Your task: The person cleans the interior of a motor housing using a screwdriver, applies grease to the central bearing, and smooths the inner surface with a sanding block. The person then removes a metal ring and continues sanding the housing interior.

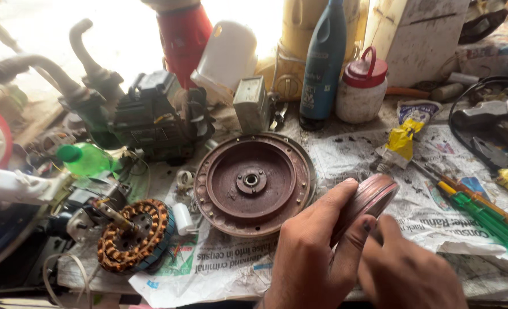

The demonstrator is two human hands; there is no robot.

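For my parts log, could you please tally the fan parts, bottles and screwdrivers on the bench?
Fan parts: 3 (housing, cover in both hands, winding)
Bottles: 2 (green, blue)
Screwdrivers: 2 (green, orange)
Total: 7

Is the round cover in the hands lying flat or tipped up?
Tipped up. Both hands, left and right, hold the cover on edge above the newspaper, its rim facing the camera.

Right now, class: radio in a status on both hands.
Left hand and right hand grip round reddish cover. Large rotor disc lies beside. Nothing between.

Newspaper-covered workbench [357, 154], bright backlight behind
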